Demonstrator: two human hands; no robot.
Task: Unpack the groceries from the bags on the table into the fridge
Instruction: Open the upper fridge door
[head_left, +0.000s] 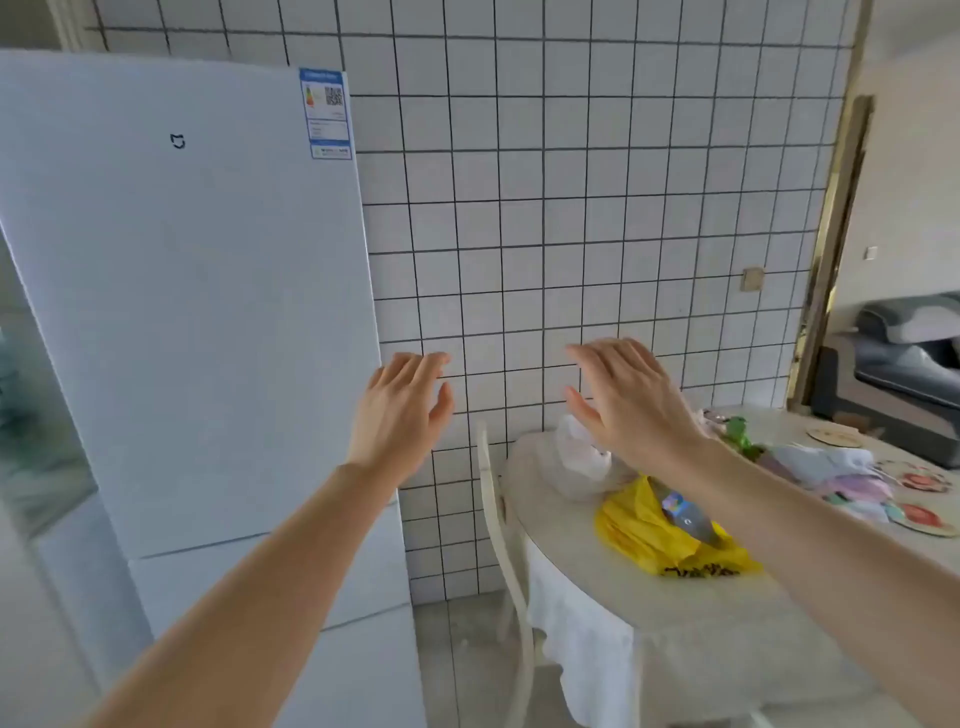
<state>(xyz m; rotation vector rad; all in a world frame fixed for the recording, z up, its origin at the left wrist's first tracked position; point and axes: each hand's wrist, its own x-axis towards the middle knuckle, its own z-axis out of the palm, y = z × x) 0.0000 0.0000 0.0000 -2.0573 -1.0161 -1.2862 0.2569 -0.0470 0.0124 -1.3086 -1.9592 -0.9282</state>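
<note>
Head view: we hold our left hand (402, 405) and right hand (623, 400) up before the tiled wall (571, 208), fingers straight, holding nothing. The fridge (197, 312), doors closed, stands at left against the wall. A gap of floor (462, 649) lies between it and the chair (506, 545) at the table (675, 613). A yellow bag (654, 540) and white bag (576, 462) lie near the table's edge. Things farther right blur; the frame crops the table.

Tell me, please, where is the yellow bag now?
In the head view the yellow bag lies on the round table at the right, in front of a white bag, below the right hand.
</note>
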